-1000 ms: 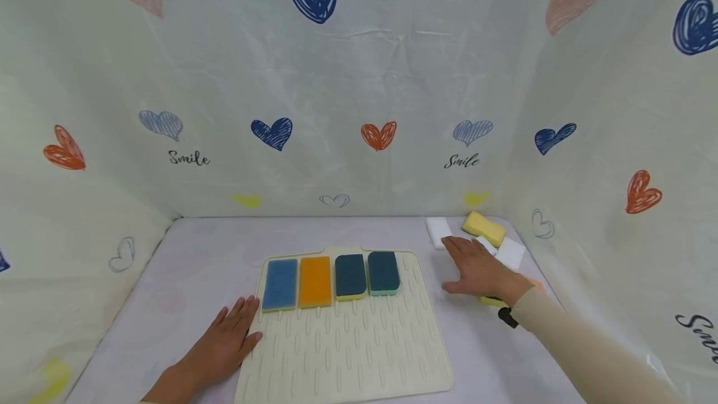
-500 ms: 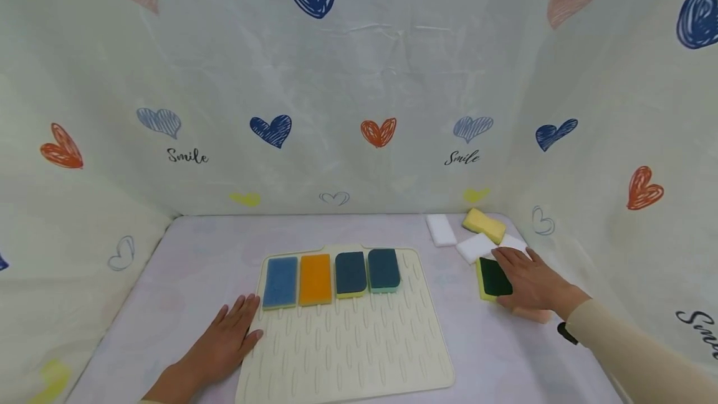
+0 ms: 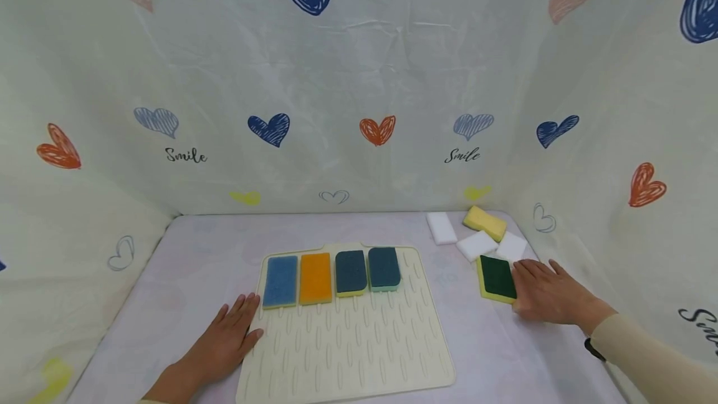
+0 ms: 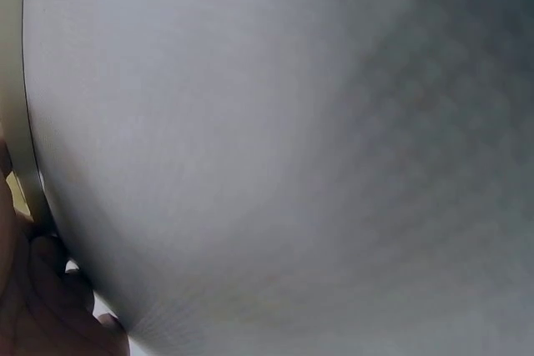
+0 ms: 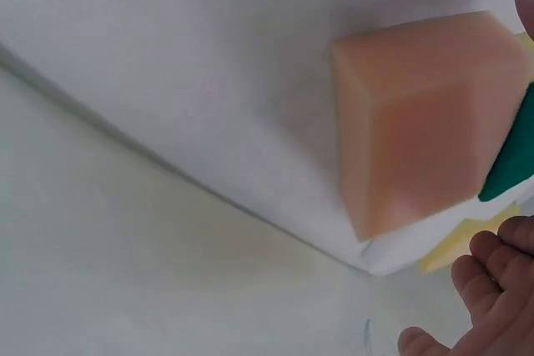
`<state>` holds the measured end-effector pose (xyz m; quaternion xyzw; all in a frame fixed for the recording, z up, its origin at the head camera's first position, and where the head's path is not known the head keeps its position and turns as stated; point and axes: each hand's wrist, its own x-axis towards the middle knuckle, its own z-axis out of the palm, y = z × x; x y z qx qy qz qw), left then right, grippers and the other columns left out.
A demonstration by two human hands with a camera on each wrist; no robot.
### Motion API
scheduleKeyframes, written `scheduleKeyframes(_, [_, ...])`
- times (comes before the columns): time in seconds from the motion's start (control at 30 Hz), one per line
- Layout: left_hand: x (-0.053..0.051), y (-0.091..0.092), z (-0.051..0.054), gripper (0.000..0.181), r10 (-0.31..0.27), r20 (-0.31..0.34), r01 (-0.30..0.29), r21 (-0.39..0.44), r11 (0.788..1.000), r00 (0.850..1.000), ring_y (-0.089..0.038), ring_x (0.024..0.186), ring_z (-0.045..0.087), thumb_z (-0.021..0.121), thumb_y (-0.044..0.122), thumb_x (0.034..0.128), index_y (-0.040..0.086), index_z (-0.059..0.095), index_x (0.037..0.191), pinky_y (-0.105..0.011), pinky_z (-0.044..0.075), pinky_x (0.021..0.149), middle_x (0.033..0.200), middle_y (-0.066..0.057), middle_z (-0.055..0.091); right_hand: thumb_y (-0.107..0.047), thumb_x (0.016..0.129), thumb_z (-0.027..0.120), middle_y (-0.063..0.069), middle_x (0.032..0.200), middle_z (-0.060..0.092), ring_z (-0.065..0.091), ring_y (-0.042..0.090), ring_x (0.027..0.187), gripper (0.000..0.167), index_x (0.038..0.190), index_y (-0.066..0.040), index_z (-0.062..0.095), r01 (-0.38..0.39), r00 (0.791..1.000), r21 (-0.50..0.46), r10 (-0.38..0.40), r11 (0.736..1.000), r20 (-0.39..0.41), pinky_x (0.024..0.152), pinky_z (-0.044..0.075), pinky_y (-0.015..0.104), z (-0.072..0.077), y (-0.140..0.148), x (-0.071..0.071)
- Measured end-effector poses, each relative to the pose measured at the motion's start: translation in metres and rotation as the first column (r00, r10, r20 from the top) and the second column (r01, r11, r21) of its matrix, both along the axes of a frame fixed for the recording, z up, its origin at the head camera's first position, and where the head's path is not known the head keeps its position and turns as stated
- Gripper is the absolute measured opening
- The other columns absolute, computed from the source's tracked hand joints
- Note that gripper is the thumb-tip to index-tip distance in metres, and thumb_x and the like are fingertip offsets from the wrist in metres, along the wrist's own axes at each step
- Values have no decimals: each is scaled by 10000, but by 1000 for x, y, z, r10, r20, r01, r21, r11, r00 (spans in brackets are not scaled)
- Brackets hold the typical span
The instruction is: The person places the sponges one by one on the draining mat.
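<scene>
4 sponges [image 3: 324,278] in row on mat [image 3: 348,351], far half — other sponges [image 3: 497,278] on tbl [image 3: 488,354], R of mat.

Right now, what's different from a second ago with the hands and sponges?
The right hand moved right and nearer the person, uncovering white sponges and the green-and-yellow sponge. It's now at the pink block; no grip shows. The left hand and four sponges on the mat stayed put.

Pale desk [image 3: 196,267]: cream mat [image 3: 359,348] front centre; right side has three white blocks [image 3: 442,228], yellow sponge [image 3: 485,223], green-topped sponge [image 3: 498,278], peach block [image 5: 425,131].
</scene>
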<state>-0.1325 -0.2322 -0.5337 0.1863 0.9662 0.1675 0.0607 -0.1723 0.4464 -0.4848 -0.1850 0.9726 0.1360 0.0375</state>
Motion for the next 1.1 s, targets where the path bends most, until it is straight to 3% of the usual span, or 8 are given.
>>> scheduleKeyframes(0.27, [-1, -10, -20, 707, -22, -123, 35, 100, 994, 992, -519, 1485, 396, 585, 399, 1084, -33, 384, 1606, -737, 309, 1136, 1580, -303, 472, -500, 882, 765, 242, 1498, 549, 513, 456, 1372, 839, 1462, 57, 525, -5, 1000, -41, 5, 999, 12, 1129, 386, 719, -2, 0, -1])
scheduleKeyframes(0.43, [-3, -15, -37, 717, -13, -161, 34, 124, 992, 987, -320, 1599, 249, 521, 460, 1104, 63, 311, 1664, -578, 140, 1297, 1606, -275, 455, -522, 821, 825, 271, 1506, 513, 490, 476, 1363, 986, 1500, 83, 447, 70, 997, -118, -67, 991, 34, 1152, 346, 739, -10, -13, -11])
scheduleKeyframes(0.57, [-3, -13, -35, 712, -11, -138, 27, 108, 994, 990, -332, 1588, 260, 543, 446, 1097, 19, 355, 1635, -478, 75, 1336, 1610, -276, 448, -504, 828, 837, 287, 1550, 471, 449, 498, 1409, 1016, 1535, 83, 404, 84, 995, -136, -75, 987, 72, 1187, 310, 727, -12, -19, -17])
scheduleKeyframes(0.7, [-3, -10, -26, 715, -16, -97, 27, 108, 994, 995, -512, 1505, 373, 560, 419, 1094, -36, 369, 1611, -722, 254, 1194, 1608, -296, 438, -437, 839, 818, 303, 1556, 456, 440, 510, 1417, 987, 1538, 110, 387, 89, 992, -170, -71, 981, 105, 1181, 317, 720, -12, -24, -22])
scheduleKeyframes(0.8, [-3, -11, -27, 712, -23, -115, 35, 102, 994, 993, -500, 1505, 381, 550, 424, 1098, -25, 364, 1618, -725, 279, 1174, 1606, -289, 446, -403, 825, 802, 318, 1549, 459, 444, 522, 1411, 977, 1530, 130, 386, 99, 990, -182, -78, 978, 121, 1166, 336, 720, -12, -26, -26])
scheduleKeyframes(0.97, [-4, -15, -38, 712, -32, -151, 49, 110, 993, 988, -234, 1619, 158, 506, 450, 1114, 41, 305, 1661, -393, -34, 1336, 1637, -261, 418, -384, 826, 796, 328, 1546, 463, 448, 525, 1406, 962, 1524, 140, 392, 121, 985, -186, -95, 975, 145, 1161, 349, 715, -14, -30, -29])
scheduleKeyframes(1.07, [-5, -17, -41, 717, -34, -133, 52, 135, 990, 991, -226, 1626, 113, 493, 451, 1119, 53, 273, 1674, -379, -98, 1321, 1647, -269, 396, -387, 839, 799, 332, 1552, 457, 444, 529, 1406, 957, 1526, 138, 389, 126, 983, -185, -98, 975, 153, 1164, 348, 713, -14, -31, -30])
scheduleKeyframes(1.1, [-4, -17, -40, 716, -39, -135, 57, 136, 989, 990, -295, 1625, 166, 491, 444, 1120, 47, 269, 1673, -488, -23, 1332, 1642, -277, 399, -396, 846, 799, 332, 1554, 455, 441, 528, 1409, 957, 1528, 136, 388, 125, 983, -185, -96, 975, 154, 1165, 348, 712, -13, -32, -31])
